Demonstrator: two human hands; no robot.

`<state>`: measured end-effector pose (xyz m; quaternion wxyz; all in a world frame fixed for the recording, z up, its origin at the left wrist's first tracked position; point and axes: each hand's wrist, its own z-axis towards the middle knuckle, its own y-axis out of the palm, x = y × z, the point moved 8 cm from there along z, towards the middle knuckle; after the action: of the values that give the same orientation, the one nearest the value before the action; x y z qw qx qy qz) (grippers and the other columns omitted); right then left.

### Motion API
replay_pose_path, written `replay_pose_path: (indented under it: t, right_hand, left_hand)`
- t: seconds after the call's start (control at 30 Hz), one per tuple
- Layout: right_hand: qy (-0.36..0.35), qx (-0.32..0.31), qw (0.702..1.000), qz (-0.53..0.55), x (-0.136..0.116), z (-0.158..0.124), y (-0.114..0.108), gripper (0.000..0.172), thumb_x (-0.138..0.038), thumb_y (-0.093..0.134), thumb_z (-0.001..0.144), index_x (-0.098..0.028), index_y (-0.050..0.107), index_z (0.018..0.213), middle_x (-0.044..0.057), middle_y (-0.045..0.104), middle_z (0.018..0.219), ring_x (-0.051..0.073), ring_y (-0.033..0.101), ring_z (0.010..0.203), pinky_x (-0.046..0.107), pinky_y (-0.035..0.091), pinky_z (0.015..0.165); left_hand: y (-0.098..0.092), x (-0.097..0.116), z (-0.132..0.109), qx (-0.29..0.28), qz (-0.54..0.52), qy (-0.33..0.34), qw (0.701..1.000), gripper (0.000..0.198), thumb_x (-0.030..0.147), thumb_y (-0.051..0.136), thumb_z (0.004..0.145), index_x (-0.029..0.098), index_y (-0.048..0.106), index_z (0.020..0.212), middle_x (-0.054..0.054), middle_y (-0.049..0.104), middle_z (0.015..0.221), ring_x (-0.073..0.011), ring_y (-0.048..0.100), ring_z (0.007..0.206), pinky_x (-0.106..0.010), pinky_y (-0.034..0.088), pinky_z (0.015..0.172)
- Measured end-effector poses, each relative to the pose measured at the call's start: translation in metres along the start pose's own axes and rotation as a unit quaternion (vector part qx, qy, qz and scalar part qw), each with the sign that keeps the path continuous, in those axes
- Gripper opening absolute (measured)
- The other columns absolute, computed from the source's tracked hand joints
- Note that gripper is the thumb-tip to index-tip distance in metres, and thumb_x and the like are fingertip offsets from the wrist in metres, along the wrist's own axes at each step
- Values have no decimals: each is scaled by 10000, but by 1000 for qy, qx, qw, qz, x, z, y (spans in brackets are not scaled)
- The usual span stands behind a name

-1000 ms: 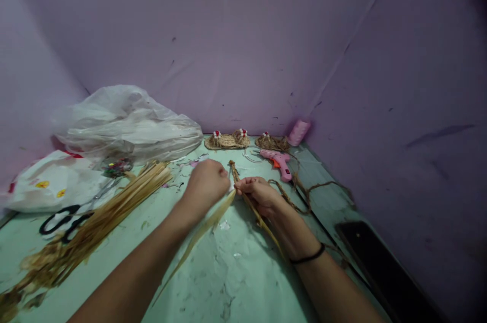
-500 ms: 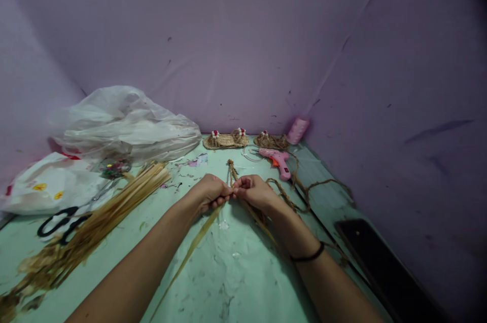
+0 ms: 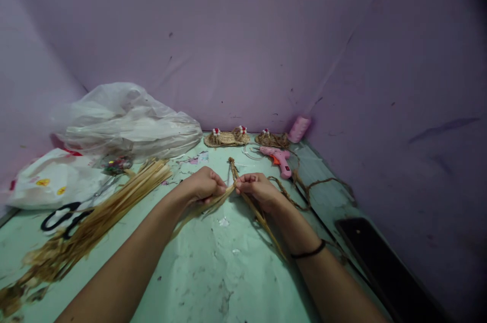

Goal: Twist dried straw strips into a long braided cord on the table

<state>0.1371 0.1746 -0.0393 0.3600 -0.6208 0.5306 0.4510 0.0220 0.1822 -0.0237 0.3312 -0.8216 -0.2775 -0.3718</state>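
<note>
A short braid of dry tan fibre [image 3: 233, 170] with a knotted top end lies on the green table, pointing away from me. My left hand [image 3: 205, 184] is closed on fibre strands [image 3: 218, 200] that run from the braid's lower end out to the left. The fingertips of my right hand [image 3: 255, 188] pinch the braid where its strands part. Another loose strand [image 3: 268, 229] hangs from under my right hand toward me along the forearm. The exact fingertip grip is partly hidden.
At left lie a bundle of dry fibre [image 3: 110, 206], black-handled scissors [image 3: 61, 216] and plastic bags [image 3: 133, 125]. Behind are woven slippers [image 3: 226, 139], a pink glue gun [image 3: 279, 158] and a pink thread spool [image 3: 299, 129]. A braided cord [image 3: 285, 193] and dark phone [image 3: 373, 252] sit at right.
My left hand has drawn away to the left from my right hand, pulling strands taut between them. The strand that trailed toward me on the left now lies closer to my left forearm.
</note>
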Motion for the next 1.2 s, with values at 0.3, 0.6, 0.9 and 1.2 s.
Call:
replay_pose_path:
  t: [0.3, 0.6, 0.9, 1.2]
  right_hand:
    - [11, 5, 999, 42, 7, 2, 0, 78, -166, 607, 488, -116, 573, 536, -31, 512, 452, 37, 341, 393, 186, 201, 408]
    - [5, 3, 999, 41, 8, 2, -2, 86, -191, 623, 516, -117, 580, 527, -28, 513, 438, 37, 349, 387, 186, 198, 399]
    - [-5, 7, 999, 53, 1, 1, 3, 71, -150, 605, 507, -120, 562, 555, -15, 557, 473, 69, 473, 448, 182, 327, 471]
    - [-73, 72, 933, -344, -18, -3, -7, 111, -199, 535, 600, -137, 622, 632, 0, 557, 518, 84, 428, 469, 192, 281, 448]
  left_hand:
    - [6, -8, 4, 9, 62, -18, 998, 60, 197, 532, 494, 138, 532, 481, 49, 379, 314, -72, 336, 299, -191, 239, 343]
    - [9, -2, -2, -11, 103, -12, 994, 60, 163, 546, 501, 131, 532, 452, 35, 388, 303, -73, 333, 315, -196, 238, 354]
    - [16, 4, 9, 27, -164, -22, 986, 151, 226, 536, 629, 87, 581, 591, -5, 515, 422, -45, 369, 310, -172, 242, 328]
    - [12, -4, 14, 107, -105, -33, 988, 58, 137, 502, 545, 134, 497, 488, 44, 414, 341, -49, 300, 272, -183, 178, 310]
